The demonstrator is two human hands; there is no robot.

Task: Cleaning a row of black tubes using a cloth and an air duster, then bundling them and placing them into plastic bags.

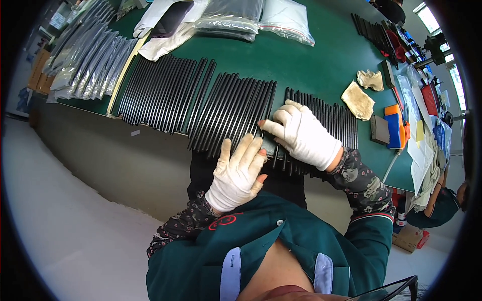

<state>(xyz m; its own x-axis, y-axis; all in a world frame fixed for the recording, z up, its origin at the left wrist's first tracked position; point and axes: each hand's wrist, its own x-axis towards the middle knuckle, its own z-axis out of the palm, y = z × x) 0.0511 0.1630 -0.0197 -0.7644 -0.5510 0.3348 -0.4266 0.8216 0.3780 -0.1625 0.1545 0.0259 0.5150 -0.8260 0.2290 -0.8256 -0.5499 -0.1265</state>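
Observation:
Slim black rods lie side by side on the green table in a left row (160, 90), a middle row (231, 105) and a right row (334, 120). My left hand (236, 173), in a white glove with some bare fingertips, is at the near ends of the middle row, its fingers stretched and apart. Over the gap between the middle and right rows, my gloved right hand (304, 133) has its fingers curled down on a black rod (276, 153). One bare fingertip touches beside the middle row; the other right fingertips are partly hidden.
Bagged rods (95, 65) are piled at the left. A phone (172, 19), white cloth and plastic-wrapped packs (231, 17) lie at the back. To the right are cloth scraps (358, 100), a grey block (380, 129) and an orange-blue sponge (395, 125). Another person (437, 205) sits far right.

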